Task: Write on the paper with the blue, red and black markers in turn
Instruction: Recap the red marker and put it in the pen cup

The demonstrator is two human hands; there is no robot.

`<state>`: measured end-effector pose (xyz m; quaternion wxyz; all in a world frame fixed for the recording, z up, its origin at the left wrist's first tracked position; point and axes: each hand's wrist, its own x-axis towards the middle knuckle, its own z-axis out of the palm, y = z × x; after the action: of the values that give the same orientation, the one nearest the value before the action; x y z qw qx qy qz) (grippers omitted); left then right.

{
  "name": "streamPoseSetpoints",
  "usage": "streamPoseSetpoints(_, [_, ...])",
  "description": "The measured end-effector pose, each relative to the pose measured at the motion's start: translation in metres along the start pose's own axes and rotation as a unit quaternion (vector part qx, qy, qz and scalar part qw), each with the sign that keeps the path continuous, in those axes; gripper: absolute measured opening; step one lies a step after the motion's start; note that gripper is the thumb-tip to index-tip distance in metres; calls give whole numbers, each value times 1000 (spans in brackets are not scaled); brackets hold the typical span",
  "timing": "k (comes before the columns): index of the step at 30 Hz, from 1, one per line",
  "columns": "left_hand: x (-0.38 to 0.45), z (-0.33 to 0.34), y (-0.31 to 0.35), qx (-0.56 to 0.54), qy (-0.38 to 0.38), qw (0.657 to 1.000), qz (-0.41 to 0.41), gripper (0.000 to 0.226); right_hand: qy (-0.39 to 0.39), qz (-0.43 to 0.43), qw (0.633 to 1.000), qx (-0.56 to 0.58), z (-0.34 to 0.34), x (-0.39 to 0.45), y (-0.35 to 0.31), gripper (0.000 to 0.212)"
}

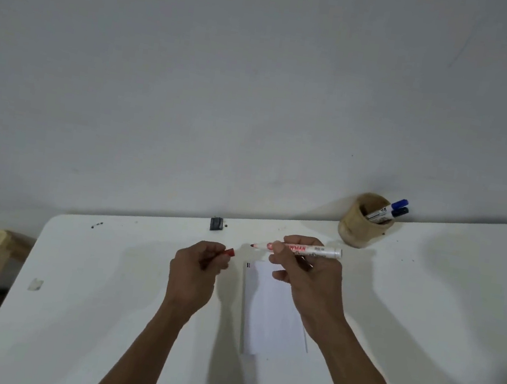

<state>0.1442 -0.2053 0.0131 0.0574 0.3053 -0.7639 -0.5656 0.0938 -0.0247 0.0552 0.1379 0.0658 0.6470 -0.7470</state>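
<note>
Markers are the business here, and the red marker [299, 250] is the one in play: the right hand [305, 277] holds it by the middle of its white barrel, lying nearly level above the far end of the paper [274, 312], its bare red tip pointing left. The left hand [199, 269] is curled closed around the red cap [230, 252], which peeks out past the fingertips, just apart from the tip.

Judging by its look, the marker is light, stiff plastic, smooth enough to twist in a loose hold; for writing it would be better taken nearer the tip, in a pen grip. The paper is a thin white sheet lying flat on the white table [100, 300], likely to slide or curl unless pinned by the free hand.

Further out, a round tan cup [357, 229] stands near the wall on the right, holding the blue marker [398, 204] and the black marker [401, 212], both capped.
</note>
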Motion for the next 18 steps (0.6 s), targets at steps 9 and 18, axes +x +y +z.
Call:
streamPoseSetpoints(9, [-51, -18, 8, -204, -44, 977, 43, 10, -15, -88, 992, -91, 21, -37, -8, 16])
streamPoseSetpoints(18, [-72, -36, 6, -163, -66, 981, 86, 15, -29, -93, 986, -137, 28, -62, -3, 14])
